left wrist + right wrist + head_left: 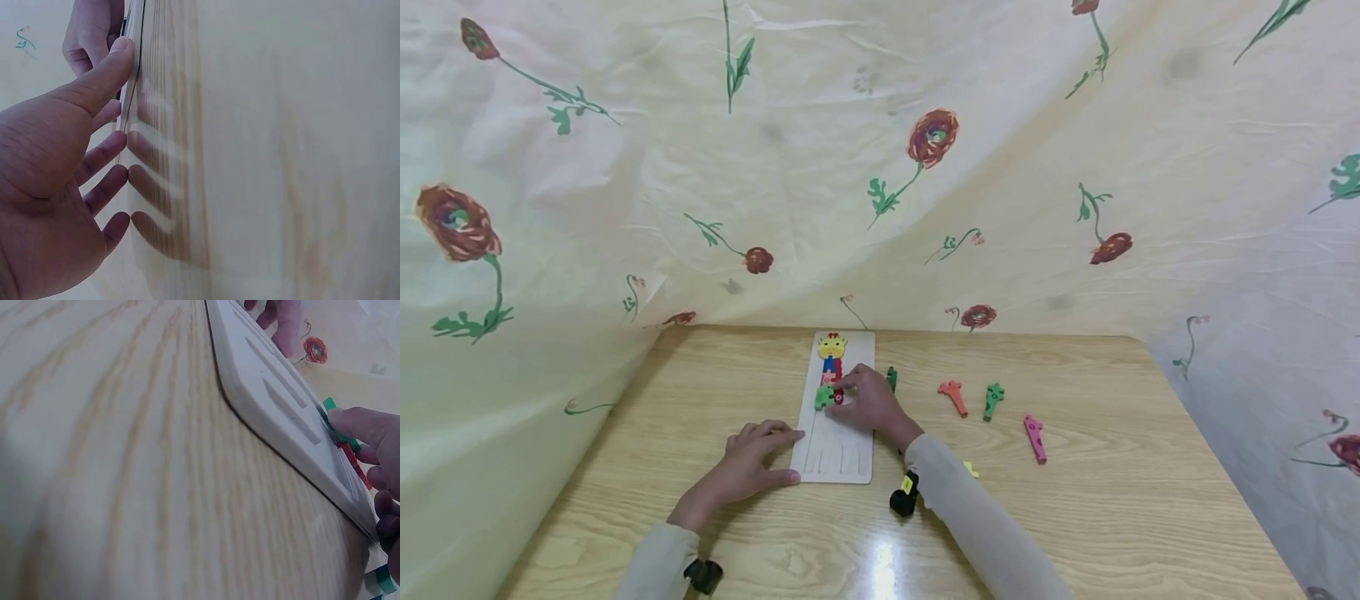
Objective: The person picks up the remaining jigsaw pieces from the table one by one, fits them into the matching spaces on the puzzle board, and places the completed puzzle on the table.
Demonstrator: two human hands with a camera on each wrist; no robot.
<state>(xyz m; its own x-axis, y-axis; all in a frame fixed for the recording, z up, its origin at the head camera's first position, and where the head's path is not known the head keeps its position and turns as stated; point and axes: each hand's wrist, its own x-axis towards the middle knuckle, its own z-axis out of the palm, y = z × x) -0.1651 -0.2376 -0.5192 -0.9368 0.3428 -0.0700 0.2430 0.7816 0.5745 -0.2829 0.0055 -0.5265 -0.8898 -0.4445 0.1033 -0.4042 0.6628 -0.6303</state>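
A white puzzle board [838, 446] lies upright-lengthwise on the table, with a yellow giraffe head [832, 346] at its far end and blue, pink and red pieces below it. My right hand [876, 404] pinches a green puzzle piece [823, 398] between thumb and fingers, over the board next to the red pieces [355, 464]. In the right wrist view, the thumb lies against the green piece [331, 406]. My left hand [747, 462] touches the board's left edge with its thumb and fingertips; the left wrist view shows these fingers [106, 187] extended.
Right of the board lie an orange piece [953, 397], a green piece [993, 401] and a pink piece [1035, 438]. A dark green piece [892, 377] is beside the board, and a yellow one [971, 469] is partly behind the right sleeve. Flowered cloth [850, 167] hangs around the table.
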